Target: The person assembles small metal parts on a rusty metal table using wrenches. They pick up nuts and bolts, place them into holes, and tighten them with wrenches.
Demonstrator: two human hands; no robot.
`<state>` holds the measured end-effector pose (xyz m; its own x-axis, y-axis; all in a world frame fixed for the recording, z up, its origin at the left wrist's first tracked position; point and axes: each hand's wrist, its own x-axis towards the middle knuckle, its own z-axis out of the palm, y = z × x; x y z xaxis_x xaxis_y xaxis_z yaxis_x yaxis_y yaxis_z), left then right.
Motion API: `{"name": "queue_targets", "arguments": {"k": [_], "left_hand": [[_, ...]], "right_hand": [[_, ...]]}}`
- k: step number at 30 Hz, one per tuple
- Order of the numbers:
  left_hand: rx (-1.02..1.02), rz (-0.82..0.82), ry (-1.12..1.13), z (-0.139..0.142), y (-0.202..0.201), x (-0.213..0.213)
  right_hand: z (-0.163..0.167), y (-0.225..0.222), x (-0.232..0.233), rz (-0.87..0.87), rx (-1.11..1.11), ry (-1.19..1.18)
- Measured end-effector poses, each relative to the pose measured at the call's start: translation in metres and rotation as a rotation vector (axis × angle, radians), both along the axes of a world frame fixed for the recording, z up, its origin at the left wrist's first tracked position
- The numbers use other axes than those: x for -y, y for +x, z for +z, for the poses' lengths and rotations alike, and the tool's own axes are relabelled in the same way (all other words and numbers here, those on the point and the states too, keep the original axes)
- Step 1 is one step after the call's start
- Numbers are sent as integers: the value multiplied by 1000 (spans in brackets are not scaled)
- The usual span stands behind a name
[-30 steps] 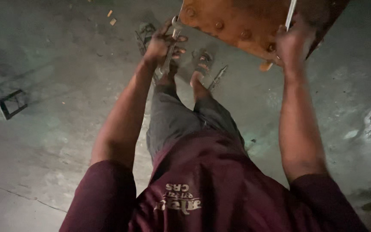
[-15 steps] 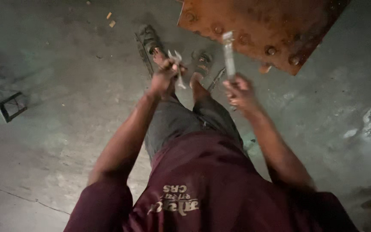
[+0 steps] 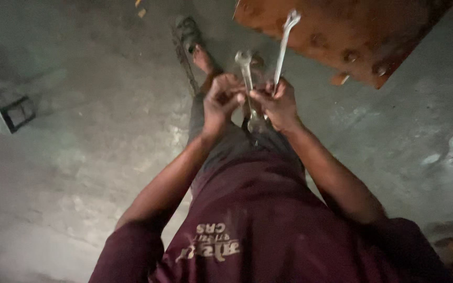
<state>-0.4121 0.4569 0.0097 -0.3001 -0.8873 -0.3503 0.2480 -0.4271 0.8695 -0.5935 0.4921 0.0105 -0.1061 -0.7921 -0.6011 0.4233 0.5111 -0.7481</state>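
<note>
Both hands had drawn together since half a second before, above the knees. Left hand (image 3: 220, 102) clenched the shorter wrench (image 3: 247, 78); right hand (image 3: 279, 105) grasped the longer wrench (image 3: 284, 44), tip up against the rusty plate (image 3: 352, 31) beyond.

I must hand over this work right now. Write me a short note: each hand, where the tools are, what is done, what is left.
Left hand: closed on the shorter wrench, held upright.
Right hand: grips the longer wrench, head up near the rusty plate.
Both wrenches are off the plate; its bolts sit in place.
Done: cannot tell.
Left: any bolt work, it seems.
</note>
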Motion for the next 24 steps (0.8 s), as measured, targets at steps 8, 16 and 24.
{"name": "queue_targets", "arguments": {"k": [8,16,24], "left_hand": [[-20,-39,235,-57,-15,20],[277,-87,296,-89,2,60],[72,-218,225,-97,-13,143]], "right_hand": [[-11,7,3,240,-227,-21],[13,-27,-2,134,421,34],[30,-64,11,151,642,-52]]}}
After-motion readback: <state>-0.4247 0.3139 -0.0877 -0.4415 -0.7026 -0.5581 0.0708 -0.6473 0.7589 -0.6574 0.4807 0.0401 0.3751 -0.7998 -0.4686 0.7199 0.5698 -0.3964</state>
